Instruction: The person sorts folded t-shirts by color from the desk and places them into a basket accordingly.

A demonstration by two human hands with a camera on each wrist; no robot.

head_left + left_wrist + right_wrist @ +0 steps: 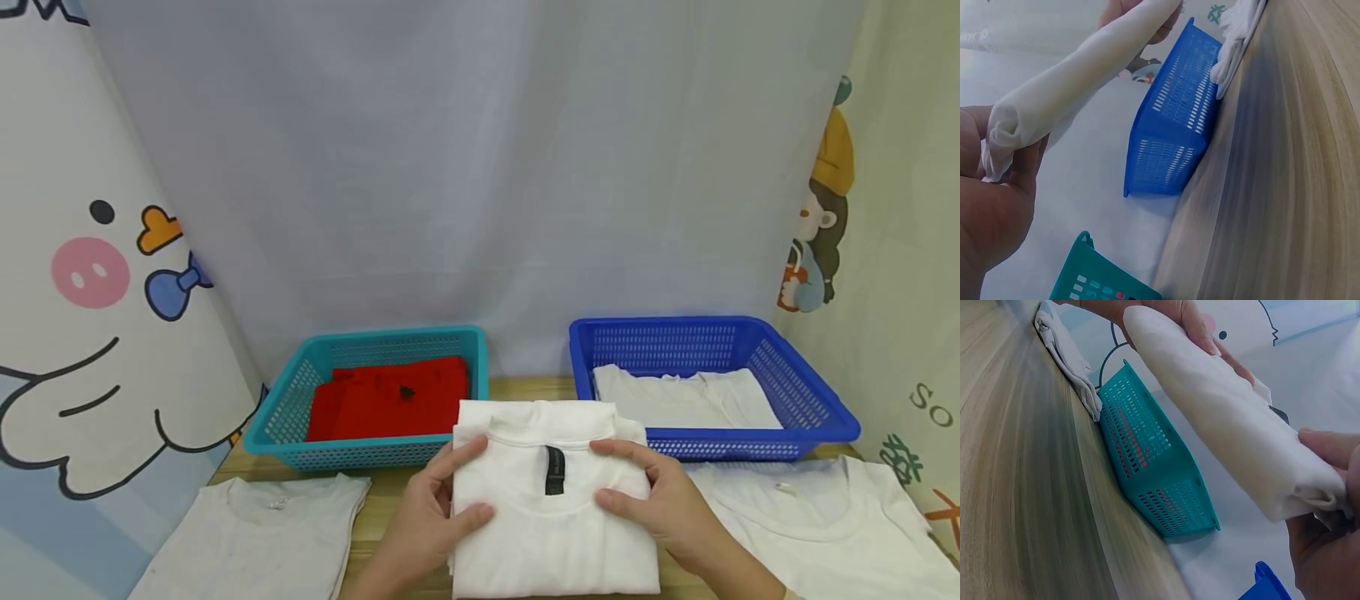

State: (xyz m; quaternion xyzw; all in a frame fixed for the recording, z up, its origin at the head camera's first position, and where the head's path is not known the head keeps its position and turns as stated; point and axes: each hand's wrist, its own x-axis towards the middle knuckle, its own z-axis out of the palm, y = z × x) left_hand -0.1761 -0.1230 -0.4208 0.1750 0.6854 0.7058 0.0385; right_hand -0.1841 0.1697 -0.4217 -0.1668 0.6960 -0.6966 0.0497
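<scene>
Folded white shirt (555, 537) gripped aloft, hands (429, 521) either side (thumbs on front)

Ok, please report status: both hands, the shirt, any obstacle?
Left fingers and right fingers gripping folded white shirt. Shirt raised above table. Teal basket, blue basket beyond; no obstruction seen.

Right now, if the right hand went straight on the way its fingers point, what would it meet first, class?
The folded white shirt that the right hand grips; beyond it, perhaps the teal basket, though depth is unclear.
</scene>
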